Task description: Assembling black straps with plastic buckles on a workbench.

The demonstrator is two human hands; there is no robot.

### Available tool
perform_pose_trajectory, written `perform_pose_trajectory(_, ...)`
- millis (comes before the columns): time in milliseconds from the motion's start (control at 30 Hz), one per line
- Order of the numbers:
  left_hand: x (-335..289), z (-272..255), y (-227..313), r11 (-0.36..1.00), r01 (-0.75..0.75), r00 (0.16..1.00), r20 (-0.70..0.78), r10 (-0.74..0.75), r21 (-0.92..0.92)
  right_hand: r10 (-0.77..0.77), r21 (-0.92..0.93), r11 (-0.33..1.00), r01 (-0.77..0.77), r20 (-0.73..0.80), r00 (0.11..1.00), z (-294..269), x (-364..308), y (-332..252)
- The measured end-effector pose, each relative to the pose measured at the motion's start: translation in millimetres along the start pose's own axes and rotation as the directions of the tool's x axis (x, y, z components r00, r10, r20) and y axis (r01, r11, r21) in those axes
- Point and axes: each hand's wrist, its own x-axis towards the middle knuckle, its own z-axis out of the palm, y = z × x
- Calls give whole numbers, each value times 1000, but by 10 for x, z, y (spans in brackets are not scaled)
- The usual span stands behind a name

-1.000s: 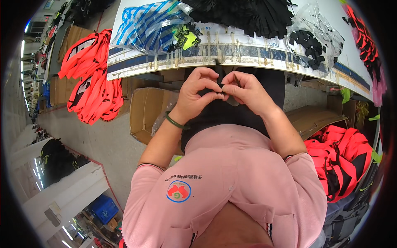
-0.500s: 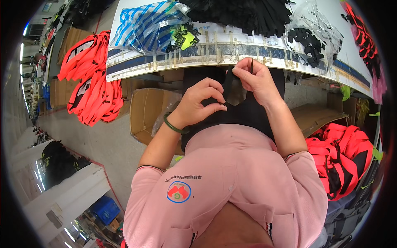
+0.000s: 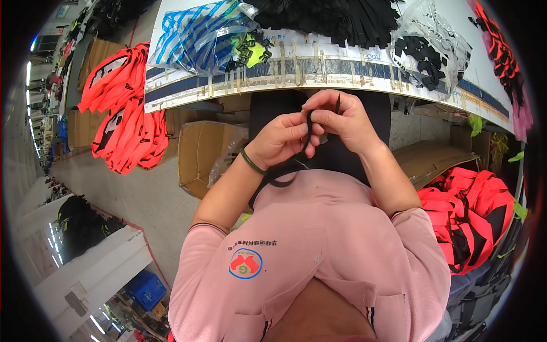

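Just off the table's near edge, above my lap, both hands meet at a narrow black strap (image 3: 309, 124). My left hand (image 3: 285, 137) pinches the strap between thumb and fingers. Its loose tail curls down below that hand against the pink shirt. My right hand (image 3: 345, 121) grips the strap's upper end between thumb and forefinger. A thin dark pointed piece (image 3: 338, 102) sticks up between the right hand's fingers; whether it is a tool or part of the strap I cannot tell.
On the white table (image 3: 188, 94) lie a blue-striped plastic bag (image 3: 196, 40), a pile of black straps (image 3: 336, 20) and a clear bag of black pieces (image 3: 424, 60). Bright coral strap bundles (image 3: 128, 134) hang at the left; others (image 3: 470, 216) lie right. A cardboard box (image 3: 202, 154) stands below.
My hands have drawn closer together, the left moving up and right to the strap. The strap is now turned edge-on, and its tail shows below my left hand.
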Motion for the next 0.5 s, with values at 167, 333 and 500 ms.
perform_pose_trajectory(167,-32,99,41,955,-109,967,-192,166,277,-102,-280,954,108,36,994,4,-37,-60)
perform_pose_trajectory(333,-29,154,62,902,-114,959,-192,210,417,-177,-352,922,158,-21,984,85,-77,-87)
perform_pose_trajectory(500,-30,152,100,921,-78,978,-148,144,382,-207,-464,870,167,-35,978,55,-87,-90)
